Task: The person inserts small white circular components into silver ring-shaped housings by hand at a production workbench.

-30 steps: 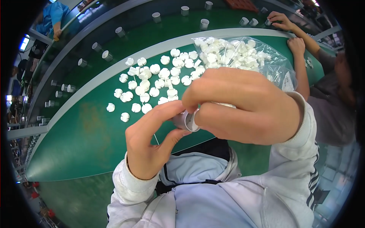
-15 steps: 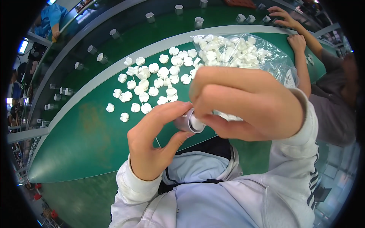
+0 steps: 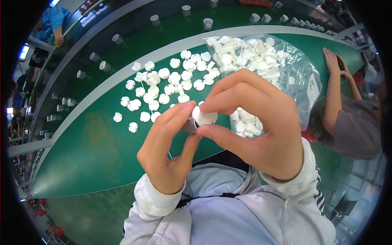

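Note:
Between the thumb and fingers of my left hand (image 3: 163, 151) is a small silver-grey cup (image 3: 189, 127), tilted with its mouth toward my right hand. My right hand (image 3: 265, 126) pinches a round white plastic piece (image 3: 207, 118) by its edges, thumb below and fingertips above. The white piece sits at the cup's mouth and covers most of it; how deep it goes cannot be seen. Both hands are raised over the near edge of the green table (image 3: 73, 163). Many loose white notched pieces (image 3: 152, 90) lie beyond them on the tabletop.
A clear plastic bag (image 3: 300, 94) full of white pieces lies behind my right hand. Past the table's pale raised rim (image 3: 122, 57), a dark green belt carries spaced-out grey cups (image 3: 208, 23). A co-worker's hands (image 3: 335, 65) rest near the table's right end.
My right hand has drawn back and opened from a tight pinch to a wider grip, showing the white piece. The co-worker's hands left the belt's cups, which shifted slightly left.

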Tool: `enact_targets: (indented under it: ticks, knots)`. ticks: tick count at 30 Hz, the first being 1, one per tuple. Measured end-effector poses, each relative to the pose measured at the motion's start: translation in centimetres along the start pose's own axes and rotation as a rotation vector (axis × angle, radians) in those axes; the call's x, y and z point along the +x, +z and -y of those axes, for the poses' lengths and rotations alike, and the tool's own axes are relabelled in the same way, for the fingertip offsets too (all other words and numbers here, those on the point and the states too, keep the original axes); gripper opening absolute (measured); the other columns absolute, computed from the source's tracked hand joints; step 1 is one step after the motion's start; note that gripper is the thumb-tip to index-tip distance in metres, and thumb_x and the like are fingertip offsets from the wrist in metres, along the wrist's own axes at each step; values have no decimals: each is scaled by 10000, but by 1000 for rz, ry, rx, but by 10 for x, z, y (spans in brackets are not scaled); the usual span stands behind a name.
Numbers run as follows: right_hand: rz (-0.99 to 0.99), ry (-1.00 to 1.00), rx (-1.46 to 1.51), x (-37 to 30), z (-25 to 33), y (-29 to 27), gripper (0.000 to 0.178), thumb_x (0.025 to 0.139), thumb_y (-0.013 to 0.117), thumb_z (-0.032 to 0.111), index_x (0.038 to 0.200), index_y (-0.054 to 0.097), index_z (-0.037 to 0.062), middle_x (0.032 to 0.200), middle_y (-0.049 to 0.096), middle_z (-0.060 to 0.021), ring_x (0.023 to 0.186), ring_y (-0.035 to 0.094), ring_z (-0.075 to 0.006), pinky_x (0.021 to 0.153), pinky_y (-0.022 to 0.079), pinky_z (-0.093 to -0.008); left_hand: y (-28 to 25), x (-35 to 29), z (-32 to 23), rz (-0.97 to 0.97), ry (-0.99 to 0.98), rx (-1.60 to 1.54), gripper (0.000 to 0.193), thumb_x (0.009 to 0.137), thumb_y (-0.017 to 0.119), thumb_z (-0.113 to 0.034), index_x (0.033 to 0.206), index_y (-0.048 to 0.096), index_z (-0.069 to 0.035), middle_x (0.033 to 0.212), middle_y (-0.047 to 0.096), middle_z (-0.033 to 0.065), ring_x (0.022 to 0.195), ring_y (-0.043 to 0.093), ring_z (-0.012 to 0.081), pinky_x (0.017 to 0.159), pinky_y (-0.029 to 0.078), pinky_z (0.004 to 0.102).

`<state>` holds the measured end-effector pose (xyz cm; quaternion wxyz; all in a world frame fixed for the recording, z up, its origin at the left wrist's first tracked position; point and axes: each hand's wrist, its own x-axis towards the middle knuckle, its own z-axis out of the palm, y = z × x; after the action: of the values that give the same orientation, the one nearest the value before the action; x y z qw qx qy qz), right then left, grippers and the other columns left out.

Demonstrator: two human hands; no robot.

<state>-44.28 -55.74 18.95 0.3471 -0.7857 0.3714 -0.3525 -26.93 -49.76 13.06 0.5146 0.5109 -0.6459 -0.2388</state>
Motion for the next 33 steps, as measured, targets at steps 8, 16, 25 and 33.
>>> enact_targets:
  ticks: [8,16,25,33]
  knots:
    - [-99,-208,-95,-5,-4,-3,319,674,785,-77,963,707,32,1055,676,-165,869,667,-245,706,537,-311,8,5,7,-35,28,-30,492,737,745,114,1209,632,32,1160,687,187,1044,677,303,881,544,358]
    - [-112,-275,-88,-8,-17,0,308,682,806,-53,965,716,30,1060,665,-177,869,653,-248,697,527,-309,12,8,7,-45,76,3,466,753,731,122,1201,629,45,1170,682,208,1069,669,317,894,541,357]
    - [-75,-290,0,-9,-25,-4,321,638,843,13,938,732,43,1067,674,-162,869,636,-256,718,519,-324,24,5,10,-76,73,-67,479,781,743,116,1233,604,40,1196,676,229,1080,663,320,902,535,362]
    - [-176,-426,-228,-16,-39,1,341,600,842,48,927,746,60,1080,689,-59,929,610,-254,680,510,-317,27,7,21,-38,129,-85,468,776,733,124,1218,604,43,1175,678,244,1054,665,324,910,513,382]
